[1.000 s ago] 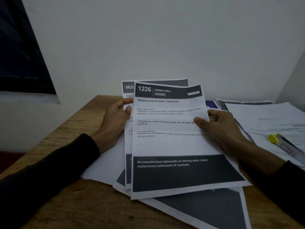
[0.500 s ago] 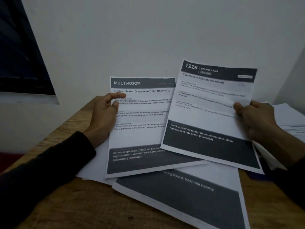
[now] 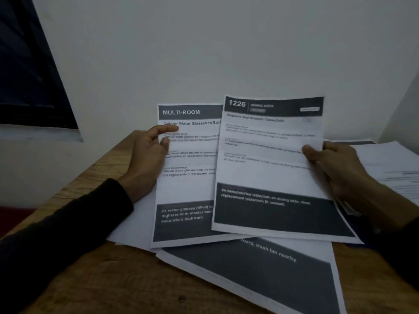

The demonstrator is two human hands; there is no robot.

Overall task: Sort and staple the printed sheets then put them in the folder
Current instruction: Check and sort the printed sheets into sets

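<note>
My left hand (image 3: 148, 155) holds the left edge of a printed sheet headed MULTI-ROOM (image 3: 188, 177), thumb on its face. My right hand (image 3: 333, 164) pinches the right edge of a second sheet headed 1226 DINING AREA (image 3: 269, 168), raised and overlapping the first sheet's right side. Both sheets stand tilted above the wooden table (image 3: 95, 279). Under them lies another printed sheet (image 3: 260, 275) with a large dark block and the words "trash bin nearby". No stapler or folder shows.
A pile of more printed sheets (image 3: 392, 164) lies at the table's right, behind my right hand. A white wall stands close behind the table. A dark window (image 3: 25, 71) is at the upper left. The table's left edge runs diagonally.
My right hand lifted the 1226 sheet off the stack and out to the right, uncovering the MULTI-ROOM sheet. Since half a second ago it has swung back left, overlapping that sheet.
</note>
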